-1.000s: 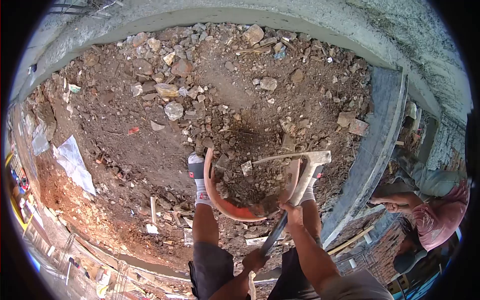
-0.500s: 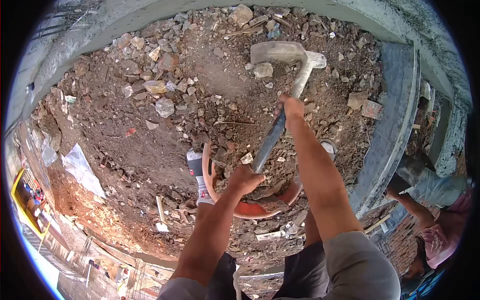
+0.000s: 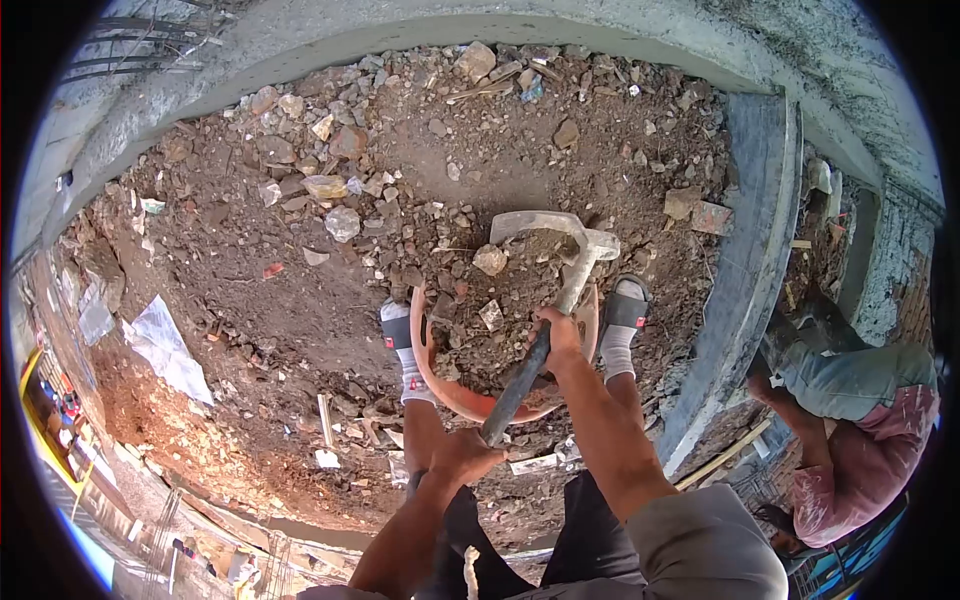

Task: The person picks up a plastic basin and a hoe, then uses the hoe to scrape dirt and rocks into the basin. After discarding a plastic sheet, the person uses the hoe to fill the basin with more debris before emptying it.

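Observation:
A hoe [image 3: 528,375] with a broad, dirt-dulled metal blade slants across the middle of the view. My left hand [image 3: 468,455] is closed round the lower end of its handle, nearest my body. Higher up, close to the metal neck, my right hand [image 3: 560,335] grips the same handle. The blade lies against the soil and rubble just beyond an orange, shallow basin [image 3: 421,345]. This basin stands between my feet, partly covered by the handle and my right arm, with dirt and stones in it.
Loose earth and broken stones [image 3: 330,225] spread all round. A concrete wall [image 3: 480,30] curves along the back, and a grey concrete beam [image 3: 755,200] runs down the right. Beyond it a person [image 3: 850,400] bends over. A white plastic sheet [image 3: 165,345] lies at left.
The hoe has come back toward my body, its blade now nearer the basin. Both my hands have moved down with it. The person at right has shifted and leans further into view.

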Action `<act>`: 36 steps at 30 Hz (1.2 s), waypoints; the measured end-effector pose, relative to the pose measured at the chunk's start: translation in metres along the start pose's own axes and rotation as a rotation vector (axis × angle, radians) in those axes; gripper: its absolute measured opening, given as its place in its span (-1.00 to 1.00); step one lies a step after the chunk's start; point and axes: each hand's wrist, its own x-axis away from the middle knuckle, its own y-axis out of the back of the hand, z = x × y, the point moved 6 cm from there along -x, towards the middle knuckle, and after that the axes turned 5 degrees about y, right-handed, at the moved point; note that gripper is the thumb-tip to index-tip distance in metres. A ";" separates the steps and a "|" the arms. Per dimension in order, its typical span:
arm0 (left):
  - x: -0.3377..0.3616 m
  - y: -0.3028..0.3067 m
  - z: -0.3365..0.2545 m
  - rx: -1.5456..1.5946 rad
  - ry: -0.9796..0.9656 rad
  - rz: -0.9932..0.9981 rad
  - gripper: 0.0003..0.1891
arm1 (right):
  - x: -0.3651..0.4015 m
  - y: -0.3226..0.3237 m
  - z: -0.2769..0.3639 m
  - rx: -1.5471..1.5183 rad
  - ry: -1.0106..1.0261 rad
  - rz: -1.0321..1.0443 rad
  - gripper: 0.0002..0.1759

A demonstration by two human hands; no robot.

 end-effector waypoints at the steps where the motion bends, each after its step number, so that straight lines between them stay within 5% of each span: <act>1: 0.004 0.004 0.003 -0.056 0.040 0.002 -0.49 | 0.009 -0.003 -0.001 -0.038 -0.008 0.019 -0.79; 5: 0.032 0.011 0.028 -0.197 -0.008 -0.084 -0.46 | 0.047 0.002 -0.033 -0.094 -0.039 0.010 -0.77; 9: 0.073 -0.013 0.108 -0.071 0.210 0.169 -0.39 | 0.101 0.022 -0.097 -0.039 -0.151 -0.026 -0.78; 14: 0.120 0.005 0.130 -0.514 0.188 0.239 -0.32 | 0.150 0.030 -0.135 -0.205 -0.276 -0.110 -0.82; 20: 0.048 0.058 -0.015 -0.499 0.042 -0.116 -0.42 | 0.077 0.018 0.006 -0.305 -0.002 0.002 -0.83; 21: 0.024 0.069 -0.062 -0.615 -0.264 -0.268 -0.44 | 0.051 0.012 0.048 -0.267 0.128 0.030 -0.84; 22: -0.004 0.076 -0.087 -0.531 -0.118 -0.198 -0.45 | 0.025 0.007 0.089 -0.269 0.175 0.007 -0.85; 28: -0.078 0.132 -0.285 -0.378 -0.318 -0.349 -0.55 | -0.071 -0.047 0.304 -0.056 0.516 0.011 -0.84; 31: -0.114 0.100 -0.295 -0.162 -0.217 -0.127 -0.54 | -0.124 -0.045 0.312 0.230 0.472 -0.074 -0.82; 36: -0.132 0.018 -0.209 -0.016 -0.063 -0.146 -0.61 | -0.121 -0.010 0.221 0.352 0.342 -0.174 -0.81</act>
